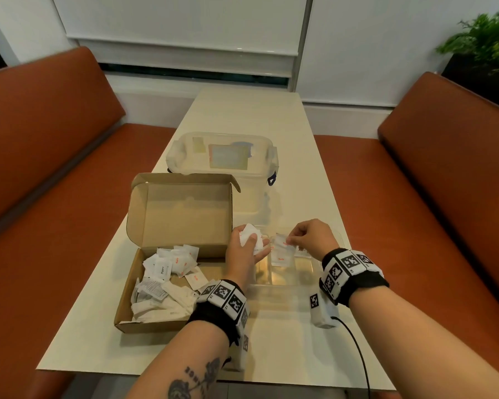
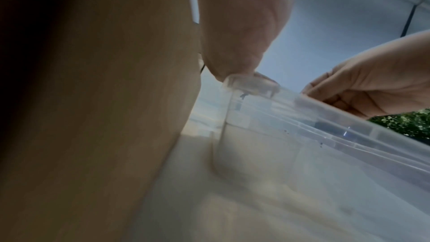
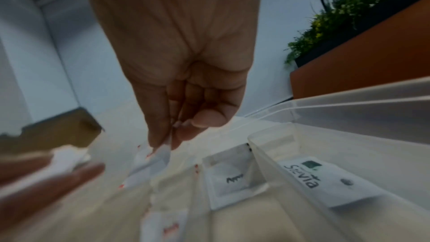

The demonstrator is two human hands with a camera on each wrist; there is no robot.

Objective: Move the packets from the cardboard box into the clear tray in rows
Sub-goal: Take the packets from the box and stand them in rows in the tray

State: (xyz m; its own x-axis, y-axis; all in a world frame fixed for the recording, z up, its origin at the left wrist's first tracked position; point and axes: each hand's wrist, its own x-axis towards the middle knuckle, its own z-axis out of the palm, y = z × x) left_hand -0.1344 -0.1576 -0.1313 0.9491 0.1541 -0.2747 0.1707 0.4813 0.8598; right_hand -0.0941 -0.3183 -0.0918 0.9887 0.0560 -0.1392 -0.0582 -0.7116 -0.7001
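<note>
Left hand (image 1: 244, 249), just right of the cardboard box (image 1: 167, 254), clutches bunched packets (image 1: 249, 236) — right hand (image 1: 311, 239) pinches one salt packet (image 1: 283, 249) by its top edge, hanging lengthwise into the clear tray (image 1: 323, 272).

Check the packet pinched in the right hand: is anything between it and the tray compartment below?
Nothing visible blocks it. The right hand pinches a salt packet right over the clear tray. A salt packet lies below it, so there is room beside that.

- You have one cardboard box (image 1: 167, 226) holding a pile of packets (image 1: 167, 280), too jumbled to count.
- One clear tray (image 1: 283, 279).
- One lidded tub (image 1: 222, 156).
- Two benches (image 1: 55, 168).
- One plant (image 1: 484, 38).
</note>
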